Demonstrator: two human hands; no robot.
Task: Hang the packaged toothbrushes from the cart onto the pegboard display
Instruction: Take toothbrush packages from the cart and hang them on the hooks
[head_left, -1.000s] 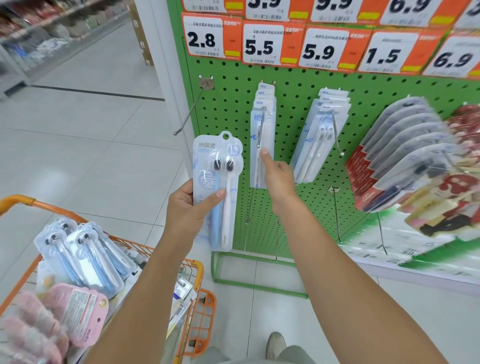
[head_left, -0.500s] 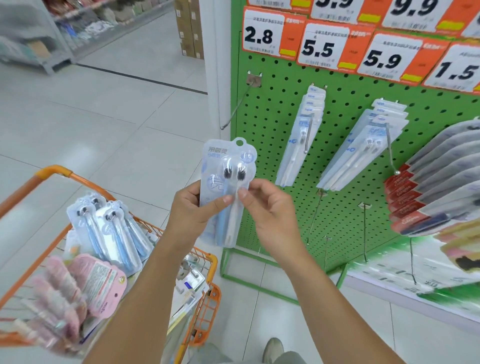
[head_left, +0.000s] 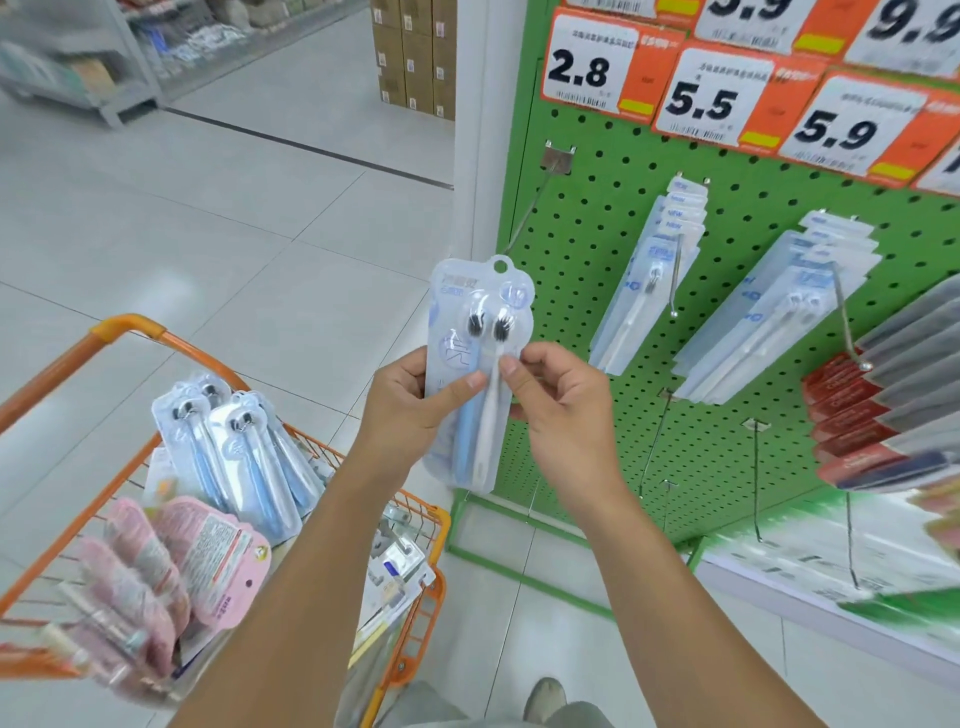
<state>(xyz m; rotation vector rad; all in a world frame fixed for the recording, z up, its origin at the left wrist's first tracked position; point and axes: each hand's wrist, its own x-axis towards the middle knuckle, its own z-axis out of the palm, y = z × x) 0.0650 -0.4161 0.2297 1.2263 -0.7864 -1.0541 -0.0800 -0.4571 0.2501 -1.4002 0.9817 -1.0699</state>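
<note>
I hold a clear blister toothbrush pack (head_left: 480, 322) with two brushes, one blue and one white, upright in front of the green pegboard (head_left: 582, 260). My left hand (head_left: 415, 410) grips its left edge, thumb across the front. My right hand (head_left: 561, 410) pinches its right edge. A bare metal hook (head_left: 530, 208) juts from the board's upper left, just above the pack's hang hole. More of the same packs (head_left: 234, 447) stand in the orange cart (head_left: 130, 332) at lower left.
Other toothbrush packs (head_left: 649, 280) hang on hooks to the right, with red-carded packs (head_left: 872, 415) farther right. Several bare hooks stick out lower on the board. Orange price tags (head_left: 613, 67) line the top. Pink packs (head_left: 171, 571) fill the cart's front. Tiled floor lies to the left.
My right hand left the hanging packs on the board and came over to pinch the pack's right edge. My view swung left, so the board shifted right in view.
</note>
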